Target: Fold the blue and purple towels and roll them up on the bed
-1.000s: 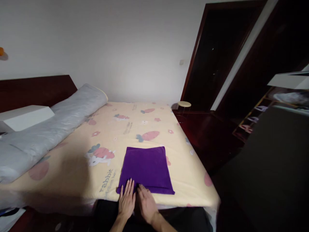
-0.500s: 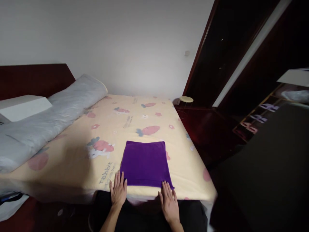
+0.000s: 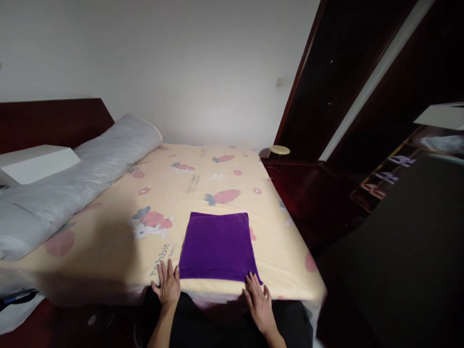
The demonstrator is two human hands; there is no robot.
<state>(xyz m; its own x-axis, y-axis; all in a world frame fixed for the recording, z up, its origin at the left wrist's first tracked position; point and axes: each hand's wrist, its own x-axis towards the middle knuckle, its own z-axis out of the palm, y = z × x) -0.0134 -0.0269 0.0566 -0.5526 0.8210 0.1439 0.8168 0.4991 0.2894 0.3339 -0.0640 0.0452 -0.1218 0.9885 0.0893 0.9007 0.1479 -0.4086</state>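
Note:
A purple cloth (image 3: 218, 246), roughly square, lies flat near the front edge of a bed with a yellow printed sheet (image 3: 203, 181). My left hand (image 3: 168, 285) rests on the sheet just left of the cloth's near left corner, its fingers spread and holding nothing. At the cloth's near right corner is my right hand (image 3: 259, 302), fingers apart, the fingertips touching that corner.
A rolled grey quilt (image 3: 83, 179) and a white box (image 3: 39, 163) lie at the bed's left, by a dark headboard (image 3: 54, 121). A round stool (image 3: 279, 150) stands beyond the far right corner. Shelves with shoes (image 3: 387, 177) are at the right.
My left hand has moved left, off the cloth's edge, and its thumb has spread. My right hand has shifted slightly right. The cloth's near left corner now shows in full.

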